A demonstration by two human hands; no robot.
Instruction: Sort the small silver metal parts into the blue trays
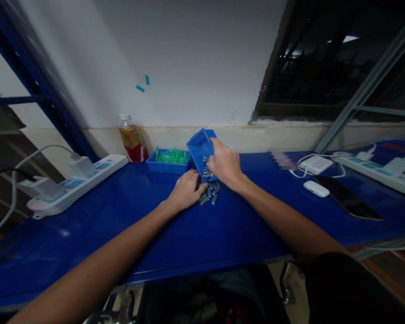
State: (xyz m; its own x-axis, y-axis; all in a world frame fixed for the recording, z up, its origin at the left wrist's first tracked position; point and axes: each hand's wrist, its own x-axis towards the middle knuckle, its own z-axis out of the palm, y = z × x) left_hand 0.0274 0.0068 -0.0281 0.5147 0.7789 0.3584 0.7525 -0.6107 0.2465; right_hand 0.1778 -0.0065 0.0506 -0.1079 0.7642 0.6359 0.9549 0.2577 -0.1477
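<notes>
Blue tabletop [222,238], pale wall [195,58]
Right hand [225,163] pinches a tilted blue bin [200,147] by its rim; left hand [186,191], loosely curved, touches shiny metal cylinders [215,198].

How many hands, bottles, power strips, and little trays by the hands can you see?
Hands: 2 (left hand, right hand)
Bottles: 1 (bottle)
Power strips: 2 (left power strip, right power strip)
Little trays by the hands: 2 (tilted tray, level tray)
Total: 7

Head-worn view, facing forward, angled down; near blue table [216,243]
</notes>
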